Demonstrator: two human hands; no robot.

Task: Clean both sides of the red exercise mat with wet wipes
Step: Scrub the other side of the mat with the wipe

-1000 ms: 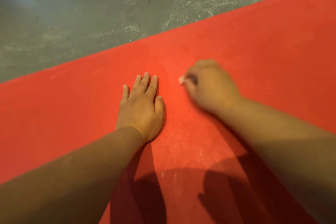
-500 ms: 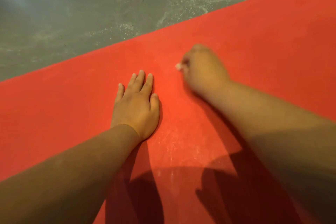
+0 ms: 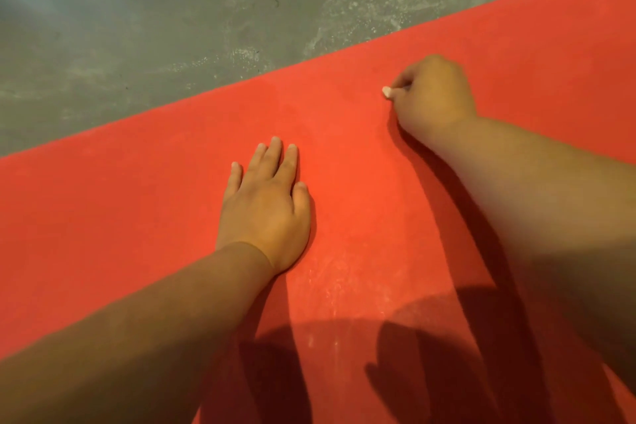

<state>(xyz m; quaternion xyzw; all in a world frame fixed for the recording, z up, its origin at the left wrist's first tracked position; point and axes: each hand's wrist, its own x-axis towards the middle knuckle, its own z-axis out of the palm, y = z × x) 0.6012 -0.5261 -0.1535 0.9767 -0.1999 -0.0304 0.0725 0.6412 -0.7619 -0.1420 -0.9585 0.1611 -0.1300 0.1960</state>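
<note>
Lying flat on the grey, dust-speckled concrete floor, the red matte exercise mat fills most of the view. Its far edge runs on a slant, rising from left to right, with bare floor beyond it.

The left hand rests palm down near the middle of the mat. Its fingers are straight and close together and point toward the mat's far edge, so its grip is wide and holds nothing.

The right hand sits on the mat close to that far edge, knuckles up, fingers curled under. Its grip is closed around a small white wad of wet wipe. Only a tip of the wad pokes out on the thumb side, touching or just above the mat's surface; which one cannot be told. The rest of the wad is hidden inside the fist.

Pale, dusty streaks mark the mat nearer the person, between the two forearms. Dark shadows of the arms fall across the nearest part of the mat.
</note>
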